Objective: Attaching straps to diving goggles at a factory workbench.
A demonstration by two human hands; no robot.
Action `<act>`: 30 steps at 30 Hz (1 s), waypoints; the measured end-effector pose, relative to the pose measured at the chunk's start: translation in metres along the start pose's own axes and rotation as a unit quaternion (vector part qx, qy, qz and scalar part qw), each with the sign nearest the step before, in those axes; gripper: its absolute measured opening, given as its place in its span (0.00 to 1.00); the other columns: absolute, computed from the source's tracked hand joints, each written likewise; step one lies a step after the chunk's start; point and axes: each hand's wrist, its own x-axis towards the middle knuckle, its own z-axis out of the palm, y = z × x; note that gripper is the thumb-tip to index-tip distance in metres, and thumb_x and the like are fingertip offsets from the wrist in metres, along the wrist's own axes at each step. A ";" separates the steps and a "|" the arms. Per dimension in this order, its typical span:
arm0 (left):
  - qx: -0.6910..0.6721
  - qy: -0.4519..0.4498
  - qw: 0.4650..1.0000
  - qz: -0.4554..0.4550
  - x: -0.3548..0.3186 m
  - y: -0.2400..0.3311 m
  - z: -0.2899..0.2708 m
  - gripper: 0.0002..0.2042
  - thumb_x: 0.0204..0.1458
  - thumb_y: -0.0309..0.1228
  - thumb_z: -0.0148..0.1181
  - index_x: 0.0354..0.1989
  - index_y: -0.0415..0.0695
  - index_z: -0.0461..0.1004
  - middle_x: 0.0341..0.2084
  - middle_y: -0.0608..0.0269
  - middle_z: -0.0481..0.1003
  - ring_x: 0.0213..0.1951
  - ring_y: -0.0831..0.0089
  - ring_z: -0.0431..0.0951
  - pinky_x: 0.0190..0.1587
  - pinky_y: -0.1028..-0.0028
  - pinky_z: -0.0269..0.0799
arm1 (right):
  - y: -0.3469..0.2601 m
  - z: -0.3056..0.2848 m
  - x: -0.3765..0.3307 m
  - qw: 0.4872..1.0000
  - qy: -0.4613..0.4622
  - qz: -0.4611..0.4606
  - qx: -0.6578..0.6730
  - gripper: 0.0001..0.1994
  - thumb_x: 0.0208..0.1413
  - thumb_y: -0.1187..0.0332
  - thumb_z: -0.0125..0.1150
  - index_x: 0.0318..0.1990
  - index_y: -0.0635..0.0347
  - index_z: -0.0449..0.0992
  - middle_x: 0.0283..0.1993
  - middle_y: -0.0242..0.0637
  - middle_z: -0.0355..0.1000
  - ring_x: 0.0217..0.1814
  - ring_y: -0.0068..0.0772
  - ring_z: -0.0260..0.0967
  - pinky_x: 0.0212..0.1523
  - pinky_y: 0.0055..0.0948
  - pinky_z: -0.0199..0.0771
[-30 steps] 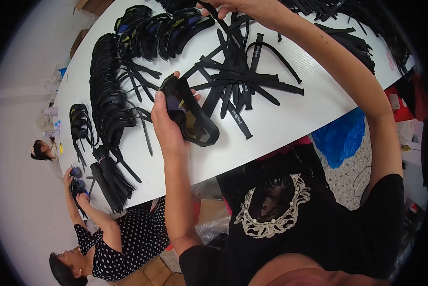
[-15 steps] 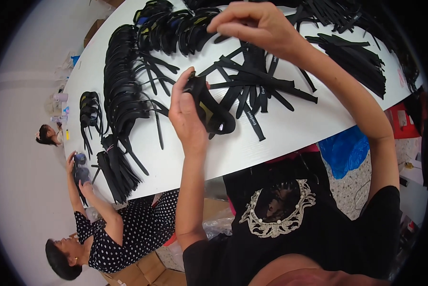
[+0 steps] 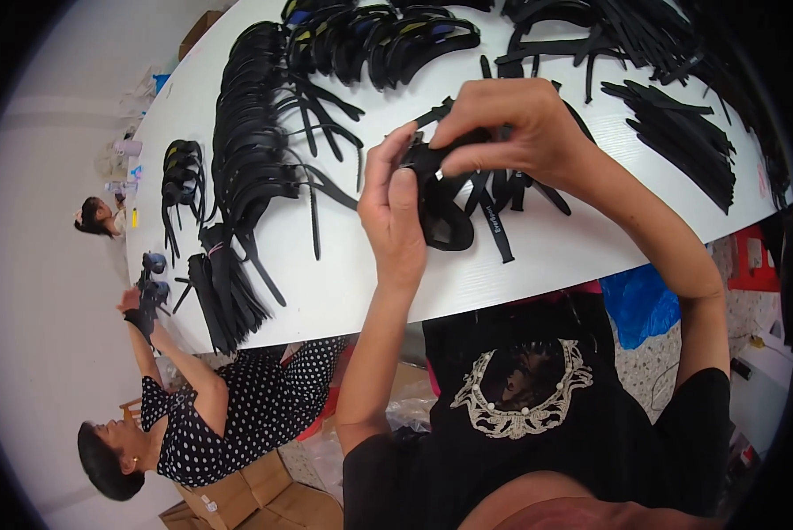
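My left hand (image 3: 395, 212) grips a black goggle frame (image 3: 441, 205) above the white table (image 3: 361, 283). My right hand (image 3: 511, 124) pinches the top of the same frame, where a black strap (image 3: 495, 228) hangs down from it. Under my hands lies a loose pile of black straps (image 3: 520, 181).
Rows of black goggles (image 3: 251, 150) and more goggles (image 3: 379, 35) cover the table's left and far side. Bundled straps (image 3: 224, 287) lie at the left end, stacked straps (image 3: 683, 141) at the right. A person in a dotted dress (image 3: 229, 411) works at the left end; another person (image 3: 96, 216) sits farther back.
My right hand came back from the strap pile and joined the left on the goggle frame. Both hands now hold it closer to me.
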 end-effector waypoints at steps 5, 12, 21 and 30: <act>0.002 -0.021 1.000 0.017 -0.004 0.001 -0.003 0.24 0.69 0.45 0.51 0.62 0.36 0.71 0.51 0.59 0.72 0.57 0.70 0.72 0.65 0.70 0.63 | -0.005 -0.003 -0.006 0.998 -0.023 -0.036 -0.053 0.10 0.47 0.69 0.78 0.36 0.59 0.86 0.35 0.33 0.79 0.37 0.27 0.77 0.35 0.24 0.76; 0.037 0.000 0.994 0.104 -0.005 -0.003 0.003 0.30 0.68 0.52 0.51 0.62 0.35 0.70 0.51 0.58 0.69 0.54 0.70 0.71 0.60 0.70 0.66 | -0.040 0.002 0.006 0.916 0.049 0.249 0.311 0.10 0.63 0.64 0.65 0.40 0.63 0.83 0.30 0.33 0.79 0.26 0.17 0.73 0.30 0.14 0.72; 0.013 0.036 0.996 0.075 -0.006 -0.001 0.020 0.37 0.69 0.61 0.34 0.63 0.35 0.69 0.49 0.56 0.73 0.50 0.69 0.73 0.58 0.70 0.66 | -0.041 0.028 -0.007 0.882 0.031 0.308 0.355 0.09 0.62 0.63 0.63 0.35 0.58 0.74 0.27 0.32 0.78 0.17 0.11 0.59 0.19 0.14 0.56; -0.001 0.036 0.999 0.038 -0.014 -0.009 0.021 0.38 0.70 0.61 0.28 0.67 0.37 0.63 0.55 0.53 0.72 0.55 0.66 0.76 0.61 0.68 0.71 | -0.043 0.034 -0.009 0.858 0.044 0.333 0.389 0.08 0.60 0.66 0.61 0.33 0.58 0.71 0.28 0.36 0.80 0.17 0.13 0.59 0.19 0.16 0.56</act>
